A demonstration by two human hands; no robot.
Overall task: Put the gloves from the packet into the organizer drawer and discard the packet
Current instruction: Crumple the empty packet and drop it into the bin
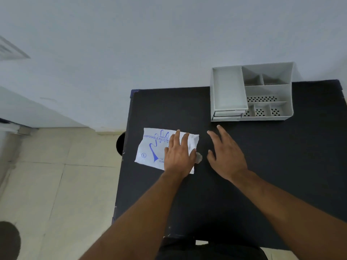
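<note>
A white plastic glove packet (pixel 152 147) with blue print lies flat on the black table (pixel 262 166), toward its left side. My left hand (pixel 179 153) rests palm down on the packet's right half, fingers spread. A bit of clear plastic (pixel 199 157) sticks out by the thumb. My right hand (pixel 226 153) hovers just right of the packet, open, holding nothing. The grey organizer (pixel 251 91) stands at the table's far right, its small drawer (pixel 228 115) at the lower left front, slightly pulled out.
The table's left edge runs close to the packet, with tiled floor (pixel 56 184) beyond it. A dark round object (pixel 120 144) sits just off that edge. A white wall (pixel 150 44) rises behind the table.
</note>
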